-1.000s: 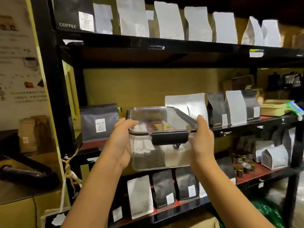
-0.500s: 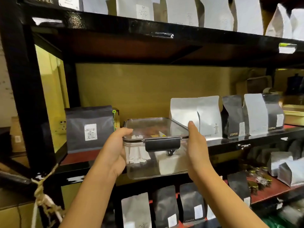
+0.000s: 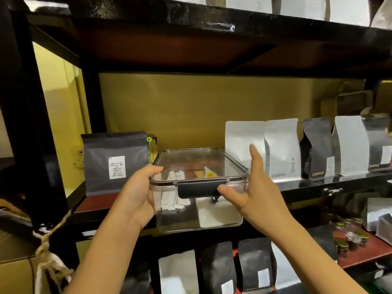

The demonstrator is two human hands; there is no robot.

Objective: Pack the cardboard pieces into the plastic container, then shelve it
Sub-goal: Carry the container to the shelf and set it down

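Observation:
A clear plastic container (image 3: 199, 217) with a transparent lid and a black front latch sits partly over the front edge of the middle shelf (image 3: 95, 203). White and brown cardboard pieces (image 3: 175, 200) show through its walls. My left hand (image 3: 135, 198) grips its left side, thumb on the lid's corner. My right hand (image 3: 257, 189) is at its right side with fingers spread; the thumb touches the front near the latch and the fingers point up, off the wall.
A grey pouch (image 3: 115, 162) stands left of the container. White coffee bags (image 3: 263, 149) and dark ones (image 3: 317, 147) stand to its right. The black shelf post (image 3: 31, 115) rises at left. More bags (image 3: 218, 270) fill the lower shelf. A rope (image 3: 47, 249) hangs at lower left.
The container has moved forward onto the middle shelf, between the grey pouch and the white bags. My right hand has opened and loosened from its side. My left hand still holds on.

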